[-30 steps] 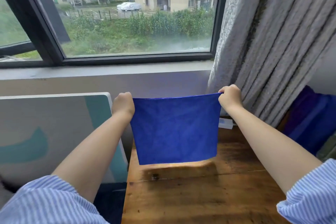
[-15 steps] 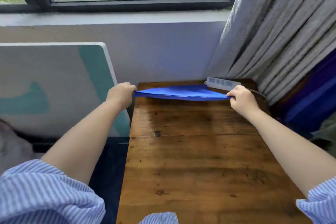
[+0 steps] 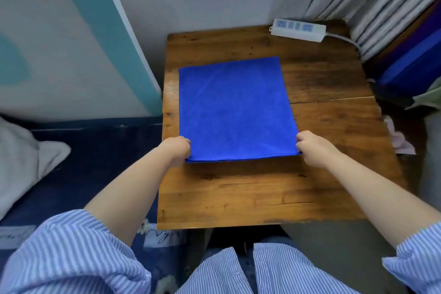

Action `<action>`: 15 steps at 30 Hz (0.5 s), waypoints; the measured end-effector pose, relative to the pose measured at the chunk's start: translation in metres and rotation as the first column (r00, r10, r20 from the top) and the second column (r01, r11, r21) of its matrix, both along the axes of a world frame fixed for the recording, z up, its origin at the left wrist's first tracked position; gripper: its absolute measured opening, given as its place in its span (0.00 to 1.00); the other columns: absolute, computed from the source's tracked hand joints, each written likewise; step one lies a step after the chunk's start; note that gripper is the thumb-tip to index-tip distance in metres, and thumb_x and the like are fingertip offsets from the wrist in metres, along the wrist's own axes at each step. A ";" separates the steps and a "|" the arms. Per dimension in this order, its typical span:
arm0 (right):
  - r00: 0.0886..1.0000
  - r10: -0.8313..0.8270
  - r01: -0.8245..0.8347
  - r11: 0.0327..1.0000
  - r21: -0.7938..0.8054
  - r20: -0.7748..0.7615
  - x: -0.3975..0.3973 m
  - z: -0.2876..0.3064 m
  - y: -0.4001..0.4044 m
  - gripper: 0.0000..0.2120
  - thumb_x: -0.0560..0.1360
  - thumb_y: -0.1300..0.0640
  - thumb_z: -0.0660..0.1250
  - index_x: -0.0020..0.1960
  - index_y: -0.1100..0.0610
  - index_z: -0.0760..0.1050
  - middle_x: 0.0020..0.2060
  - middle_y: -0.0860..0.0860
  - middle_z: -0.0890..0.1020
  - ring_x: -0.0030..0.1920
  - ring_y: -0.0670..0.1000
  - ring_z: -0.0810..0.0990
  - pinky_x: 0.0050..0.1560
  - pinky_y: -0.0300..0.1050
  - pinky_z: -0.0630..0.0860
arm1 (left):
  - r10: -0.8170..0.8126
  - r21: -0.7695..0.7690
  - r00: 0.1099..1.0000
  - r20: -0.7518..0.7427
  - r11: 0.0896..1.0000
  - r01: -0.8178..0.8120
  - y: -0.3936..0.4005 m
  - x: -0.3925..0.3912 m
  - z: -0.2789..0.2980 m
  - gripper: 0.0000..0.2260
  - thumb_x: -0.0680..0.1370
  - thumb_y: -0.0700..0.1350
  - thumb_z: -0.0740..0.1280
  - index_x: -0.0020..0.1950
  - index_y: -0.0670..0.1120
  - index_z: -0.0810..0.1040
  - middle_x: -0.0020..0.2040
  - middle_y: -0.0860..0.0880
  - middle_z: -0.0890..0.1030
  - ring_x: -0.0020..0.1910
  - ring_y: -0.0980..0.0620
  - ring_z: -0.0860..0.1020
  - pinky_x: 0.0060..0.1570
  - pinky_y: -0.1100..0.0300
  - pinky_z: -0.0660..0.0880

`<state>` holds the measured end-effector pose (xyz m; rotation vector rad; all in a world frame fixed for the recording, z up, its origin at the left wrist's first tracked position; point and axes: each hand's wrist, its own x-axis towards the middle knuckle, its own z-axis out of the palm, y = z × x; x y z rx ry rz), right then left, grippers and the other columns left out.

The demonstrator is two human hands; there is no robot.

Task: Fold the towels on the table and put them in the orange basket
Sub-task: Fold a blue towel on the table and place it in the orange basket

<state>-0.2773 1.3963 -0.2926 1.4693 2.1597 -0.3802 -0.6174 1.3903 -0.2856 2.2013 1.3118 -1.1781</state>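
A blue towel (image 3: 235,110) lies flat on a small wooden table (image 3: 322,174), seen from above by the person working on it. The left hand (image 3: 177,149) pinches the towel's near left corner, and the right hand (image 3: 310,147) pinches the near right corner — both are curled closed on the cloth, with the near edge lifted just off the wood. The towel looks smooth and roughly rectangular, set toward the table's left side, its far edge well short of a white power strip (image 3: 298,30) at the back. No orange basket is in view (it may sit outside the frame). The likely next step is a fold, carrying the near edge to the far edge. Risks from here: if one hand travels further than the other, the corners will not meet and the fold will come out skewed — and dragging rather than lifting could bunch the soft cloth or slide it off the table's left edge.
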 end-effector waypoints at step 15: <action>0.952 0.282 -0.255 0.946 -0.201 0.121 0.004 -0.033 -0.036 0.13 0.75 0.57 0.61 0.56 0.60 0.75 0.57 0.54 0.72 0.60 0.54 0.67 0.52 0.45 0.71 | 0.015 -0.055 0.986 0.166 0.998 -0.006 -0.062 -0.007 -0.046 0.16 0.80 0.51 0.56 0.58 0.44 0.76 0.62 0.46 0.69 0.63 0.47 0.65 0.53 0.57 0.70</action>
